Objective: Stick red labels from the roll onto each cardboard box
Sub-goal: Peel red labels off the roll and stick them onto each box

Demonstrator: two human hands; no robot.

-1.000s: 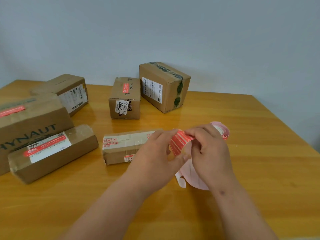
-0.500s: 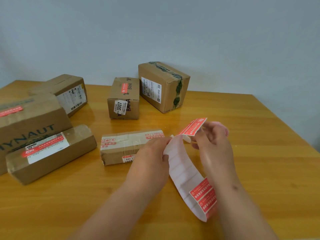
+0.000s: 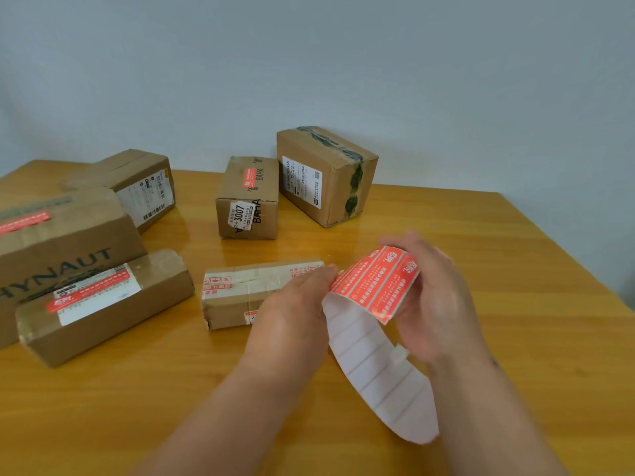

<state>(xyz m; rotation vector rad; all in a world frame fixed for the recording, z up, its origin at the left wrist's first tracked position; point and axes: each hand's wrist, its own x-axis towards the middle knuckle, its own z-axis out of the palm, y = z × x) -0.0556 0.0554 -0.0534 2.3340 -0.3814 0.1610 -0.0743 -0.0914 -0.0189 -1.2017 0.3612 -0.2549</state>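
My left hand (image 3: 295, 304) pinches the left edge of the strip of red labels (image 3: 378, 283), which arches up between both hands. My right hand (image 3: 436, 297), blurred, grips the strip from behind. The white backing (image 3: 381, 379) hangs in a loop down to the table. Just behind my left hand lies a flat taped box (image 3: 247, 290). A long box (image 3: 103, 307), the large box (image 3: 58, 242) and the small box (image 3: 249, 201) each show a red label. No red label shows on the back-left box (image 3: 144, 187) or the green-taped box (image 3: 326, 173).
The wooden table (image 3: 515, 304) ends at a grey wall behind the boxes, and its right edge runs diagonally at the far right. The boxes are spread over the left and middle of the table.
Half a second ago my right hand held up a single red label. Now the red end of the strip arches between both hands and the white backing hangs lower.
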